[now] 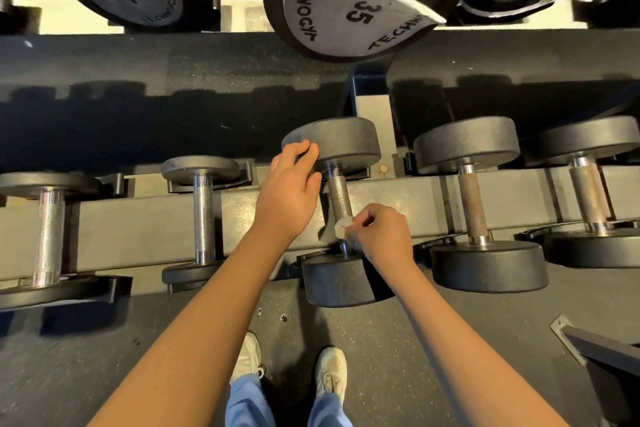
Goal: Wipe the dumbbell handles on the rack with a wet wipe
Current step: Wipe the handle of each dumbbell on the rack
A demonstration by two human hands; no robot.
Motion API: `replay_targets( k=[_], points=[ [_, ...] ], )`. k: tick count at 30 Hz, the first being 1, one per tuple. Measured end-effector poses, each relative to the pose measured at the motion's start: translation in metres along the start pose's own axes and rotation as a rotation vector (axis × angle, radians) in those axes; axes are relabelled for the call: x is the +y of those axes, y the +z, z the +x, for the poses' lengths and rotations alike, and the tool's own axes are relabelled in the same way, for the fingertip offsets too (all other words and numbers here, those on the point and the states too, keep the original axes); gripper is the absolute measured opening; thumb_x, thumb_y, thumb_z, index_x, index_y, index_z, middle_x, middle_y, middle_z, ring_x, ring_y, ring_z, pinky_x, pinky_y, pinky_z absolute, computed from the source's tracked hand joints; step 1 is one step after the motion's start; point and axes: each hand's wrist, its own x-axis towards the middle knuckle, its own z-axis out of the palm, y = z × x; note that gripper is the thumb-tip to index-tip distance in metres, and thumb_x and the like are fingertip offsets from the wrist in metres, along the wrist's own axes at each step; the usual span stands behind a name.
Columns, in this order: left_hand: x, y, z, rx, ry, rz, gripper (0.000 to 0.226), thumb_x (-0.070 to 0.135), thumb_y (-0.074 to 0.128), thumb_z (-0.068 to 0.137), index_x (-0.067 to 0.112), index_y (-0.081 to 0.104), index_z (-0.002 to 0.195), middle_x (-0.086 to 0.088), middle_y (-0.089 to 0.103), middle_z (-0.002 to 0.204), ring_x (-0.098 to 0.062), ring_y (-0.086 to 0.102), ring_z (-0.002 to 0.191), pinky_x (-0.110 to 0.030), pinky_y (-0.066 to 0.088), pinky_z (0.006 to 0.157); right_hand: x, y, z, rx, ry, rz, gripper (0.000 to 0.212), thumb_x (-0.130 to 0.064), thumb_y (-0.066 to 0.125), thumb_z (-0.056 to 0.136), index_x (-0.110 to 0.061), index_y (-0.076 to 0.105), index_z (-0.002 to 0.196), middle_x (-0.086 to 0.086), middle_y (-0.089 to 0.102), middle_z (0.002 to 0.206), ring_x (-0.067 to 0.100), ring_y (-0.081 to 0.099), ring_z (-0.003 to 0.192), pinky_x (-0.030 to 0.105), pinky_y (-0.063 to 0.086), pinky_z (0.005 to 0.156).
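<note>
Here, at the left of the rack, two chrome-handled dumbbells lie in their cradles, untouched. Next along, the left hand curls its fingers over the rim of the middle dumbbell, gripping the far head with the thumb close to the bar. That head is a sound place to steady it: the weight looks heavy and rigid, and round enough to roll in its cradle if pushed sideways. Its knurled handle is stiff, rough metal (good for friction, hard on thin tissue). The right hand pinches a small bunched wet wipe against the near end of that handle, just above the near head. The wipe is soft, light and probably slick, so it wants a firm pinch wrapped round the bar. Further right, brown-handled dumbbells wait in their cradles.
</note>
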Motion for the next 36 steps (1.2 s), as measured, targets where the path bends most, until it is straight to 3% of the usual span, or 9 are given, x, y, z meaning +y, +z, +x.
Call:
replay_targets(
  k=[5,8,14,16,18,21,28,33,36],
  points=[
    [0.027,-0.032,-0.009,-0.096,-0.226,-0.307,0.038,0.022,0.039,0.102,0.013,0.041,0.139,0.004,0.04,0.123,-0.006,0.04,0.111,-0.018,0.029,0.092,-0.016,-0.038,-0.022,0.139,-0.079,0.269,0.011,-0.021,0.072,0.083,-0.014,0.064,0.081,0.002,0.063,0.076,0.015,0.058,0.071,0.023,0.048,0.064],
    [0.051,-0.06,-0.012,0.062,-0.235,-0.333,0.033,0.022,0.039,0.102,0.013,0.048,0.132,0.001,0.045,0.115,-0.005,0.043,0.103,-0.016,0.033,0.09,-0.036,-0.071,-0.032,0.173,-0.113,0.331,0.011,-0.019,0.072,0.083,-0.02,0.061,0.079,-0.004,0.061,0.073,0.01,0.057,0.072,0.019,0.045,0.066],
    [0.118,-0.12,0.002,0.349,-0.198,-0.426,0.034,0.024,0.036,0.103,0.019,0.046,0.135,0.01,0.046,0.117,0.022,0.043,0.094,0.006,0.03,0.08,-0.081,-0.138,-0.045,0.223,-0.194,0.453,0.008,-0.018,0.072,0.083,-0.02,0.064,0.082,-0.004,0.064,0.077,0.009,0.06,0.073,0.018,0.045,0.065],
    [0.135,-0.135,0.015,0.41,-0.185,-0.447,0.036,0.022,0.036,0.103,0.018,0.044,0.137,0.006,0.046,0.128,0.015,0.044,0.109,0.002,0.029,0.091,-0.095,-0.161,-0.046,0.258,-0.233,0.47,0.005,-0.02,0.071,0.084,-0.018,0.066,0.086,-0.004,0.066,0.078,0.007,0.061,0.074,0.012,0.045,0.062],
    [0.145,-0.147,0.034,0.412,-0.154,-0.379,0.041,0.02,0.036,0.103,0.014,0.038,0.143,-0.002,0.04,0.143,-0.006,0.038,0.13,-0.019,0.026,0.111,-0.108,-0.181,-0.046,0.285,-0.272,0.478,0.004,-0.021,0.069,0.085,-0.019,0.066,0.086,-0.006,0.065,0.077,0.003,0.06,0.072,0.007,0.045,0.059],
    [0.146,-0.157,0.069,0.336,-0.108,-0.255,0.045,0.022,0.034,0.102,0.011,0.033,0.146,-0.008,0.035,0.15,-0.02,0.031,0.138,-0.038,0.022,0.117,-0.128,-0.2,-0.039,0.308,-0.307,0.457,0.005,-0.023,0.069,0.086,-0.02,0.066,0.084,-0.008,0.065,0.077,0.003,0.06,0.073,0.008,0.044,0.06],
    [0.142,-0.159,0.091,0.345,-0.016,-0.054,0.043,0.022,0.042,0.101,0.012,0.041,0.142,-0.007,0.041,0.144,-0.022,0.036,0.131,-0.03,0.026,0.109,-0.178,-0.227,-0.005,0.396,-0.3,0.433,0.011,-0.032,0.069,0.084,-0.021,0.069,0.086,-0.003,0.068,0.081,0.011,0.064,0.077,0.028,0.053,0.069],
    [0.142,-0.184,0.129,0.27,-0.068,-0.043,0.043,0.027,0.044,0.099,0.012,0.04,0.139,-0.007,0.043,0.137,-0.023,0.04,0.124,-0.038,0.035,0.102,-0.223,-0.243,0.02,0.397,-0.331,0.406,0.011,-0.03,0.068,0.086,-0.019,0.067,0.088,-0.006,0.066,0.082,0.004,0.061,0.078,0.013,0.045,0.065],
    [0.147,-0.188,0.158,0.135,-0.063,-0.026,0.049,0.029,0.036,0.102,0.01,0.03,0.146,-0.008,0.033,0.149,-0.024,0.031,0.135,-0.038,0.025,0.111,-0.245,-0.248,0.04,0.399,-0.341,0.387,0.016,-0.033,0.067,0.086,-0.018,0.067,0.091,-0.003,0.067,0.085,0.008,0.063,0.082,0.02,0.051,0.07]
  ],
)
